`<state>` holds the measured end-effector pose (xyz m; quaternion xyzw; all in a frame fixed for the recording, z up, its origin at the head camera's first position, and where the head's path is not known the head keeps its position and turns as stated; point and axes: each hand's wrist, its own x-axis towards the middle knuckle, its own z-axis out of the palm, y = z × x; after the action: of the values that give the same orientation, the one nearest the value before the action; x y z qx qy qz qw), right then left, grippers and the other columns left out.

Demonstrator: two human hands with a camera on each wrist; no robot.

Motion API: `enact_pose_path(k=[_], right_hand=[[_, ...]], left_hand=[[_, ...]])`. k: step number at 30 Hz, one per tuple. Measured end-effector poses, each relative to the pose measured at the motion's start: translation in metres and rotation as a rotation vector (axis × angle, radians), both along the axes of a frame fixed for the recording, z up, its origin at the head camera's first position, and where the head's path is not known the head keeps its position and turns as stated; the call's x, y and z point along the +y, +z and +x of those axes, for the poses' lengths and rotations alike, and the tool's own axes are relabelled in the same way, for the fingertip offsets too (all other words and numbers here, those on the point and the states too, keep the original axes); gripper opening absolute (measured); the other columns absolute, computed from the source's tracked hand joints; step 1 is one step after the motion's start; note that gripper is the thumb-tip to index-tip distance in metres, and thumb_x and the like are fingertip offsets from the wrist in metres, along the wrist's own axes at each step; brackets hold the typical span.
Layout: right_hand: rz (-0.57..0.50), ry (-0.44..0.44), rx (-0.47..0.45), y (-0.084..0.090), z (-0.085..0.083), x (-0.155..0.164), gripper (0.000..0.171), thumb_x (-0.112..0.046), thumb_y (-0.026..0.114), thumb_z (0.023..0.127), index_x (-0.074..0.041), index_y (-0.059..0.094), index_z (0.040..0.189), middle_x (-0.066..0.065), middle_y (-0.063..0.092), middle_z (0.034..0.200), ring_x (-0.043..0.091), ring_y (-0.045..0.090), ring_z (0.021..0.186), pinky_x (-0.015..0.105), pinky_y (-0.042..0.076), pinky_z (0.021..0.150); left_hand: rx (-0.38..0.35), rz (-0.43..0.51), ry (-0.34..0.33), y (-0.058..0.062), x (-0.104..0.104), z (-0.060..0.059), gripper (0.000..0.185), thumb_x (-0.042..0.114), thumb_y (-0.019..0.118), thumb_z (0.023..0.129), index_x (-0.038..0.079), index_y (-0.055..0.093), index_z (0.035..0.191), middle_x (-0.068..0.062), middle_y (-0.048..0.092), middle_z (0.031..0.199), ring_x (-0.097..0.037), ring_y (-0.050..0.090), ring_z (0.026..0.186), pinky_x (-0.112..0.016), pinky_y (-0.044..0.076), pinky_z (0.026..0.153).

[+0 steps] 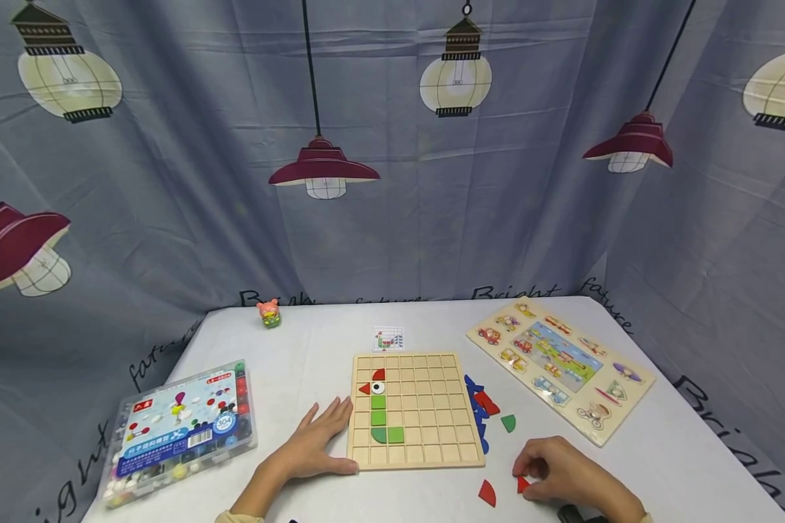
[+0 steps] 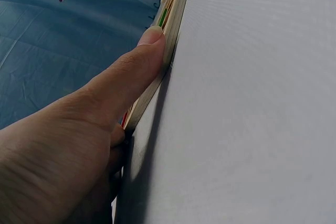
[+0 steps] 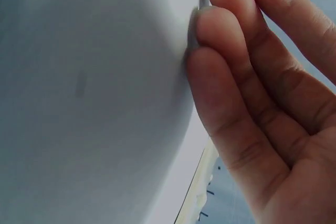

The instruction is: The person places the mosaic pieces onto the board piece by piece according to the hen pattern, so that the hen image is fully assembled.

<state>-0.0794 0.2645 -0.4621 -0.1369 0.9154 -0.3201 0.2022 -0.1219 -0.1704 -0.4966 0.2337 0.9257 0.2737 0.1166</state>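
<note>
A wooden grid board (image 1: 425, 436) lies on the white table (image 1: 314, 356), with red, white and green tiles in its left columns. My left hand (image 1: 317, 439) lies flat beside the board's left edge, the thumb (image 2: 137, 61) pressing against the board's side (image 2: 170, 30). Near the table's front, my right hand (image 1: 552, 472) curls its fingers (image 3: 226, 40) on the table and pinches a small red tile (image 1: 522, 484). A red quarter-round tile (image 1: 488, 493) lies just left of that hand. Loose blue and red tiles (image 1: 480, 407) and a green quarter-round tile (image 1: 509, 423) lie right of the board.
A pattern card (image 1: 388, 338) stands behind the board. A vehicle peg puzzle (image 1: 559, 363) lies at the right. A clear plastic box of beads (image 1: 179, 428) sits at the left front. A small pink toy (image 1: 270, 313) stands at the back left. Lamp-print curtains surround the table.
</note>
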Motion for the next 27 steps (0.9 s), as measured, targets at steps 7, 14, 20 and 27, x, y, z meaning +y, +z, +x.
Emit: enact_pose_path(k=[7, 14, 20, 27], right_hand=[[-0.011, 0.030, 0.053, 0.003, -0.004, -0.008, 0.019, -0.013, 0.085, 0.070, -0.016, 0.074, 0.086, -0.005, 0.063, 0.074, 0.007, 0.051, 0.065, 0.019, 0.045, 0.055], [-0.022, 0.097, 0.128, 0.012, -0.014, -0.024, 0.018, -0.015, 0.084, 0.071, -0.014, 0.073, 0.085, -0.008, 0.063, 0.074, 0.003, 0.050, 0.065, 0.018, 0.045, 0.056], [-0.001, 0.165, 0.211, 0.026, -0.024, -0.047, 0.017, -0.014, 0.083, 0.072, -0.014, 0.073, 0.086, -0.011, 0.061, 0.073, 0.002, 0.048, 0.066, 0.017, 0.042, 0.056], [-0.026, 0.239, 0.300, 0.032, -0.040, -0.078, 0.015, -0.010, 0.081, 0.073, -0.011, 0.073, 0.086, -0.012, 0.063, 0.074, 0.000, 0.051, 0.067, 0.016, 0.045, 0.057]], left_hand=[[0.000, -0.005, -0.003, 0.000, -0.001, 0.001, 0.110, 0.064, 0.073, 0.073, 0.004, 0.026, 0.153, -0.012, 0.023, 0.162, -0.033, 0.015, 0.152, -0.059, -0.001, 0.122], [0.012, -0.016, -0.003, 0.000, -0.001, -0.001, 0.110, 0.065, 0.072, 0.073, 0.005, 0.027, 0.153, -0.011, 0.023, 0.162, -0.033, 0.015, 0.152, -0.059, 0.000, 0.122], [0.002, -0.014, -0.001, 0.000, -0.001, -0.002, 0.111, 0.065, 0.072, 0.073, 0.005, 0.025, 0.154, -0.011, 0.022, 0.162, -0.032, 0.014, 0.152, -0.058, -0.001, 0.123], [0.016, -0.021, -0.006, -0.001, -0.002, -0.002, 0.111, 0.065, 0.072, 0.072, 0.005, 0.026, 0.153, -0.011, 0.023, 0.162, -0.032, 0.015, 0.152, -0.058, 0.000, 0.123]])
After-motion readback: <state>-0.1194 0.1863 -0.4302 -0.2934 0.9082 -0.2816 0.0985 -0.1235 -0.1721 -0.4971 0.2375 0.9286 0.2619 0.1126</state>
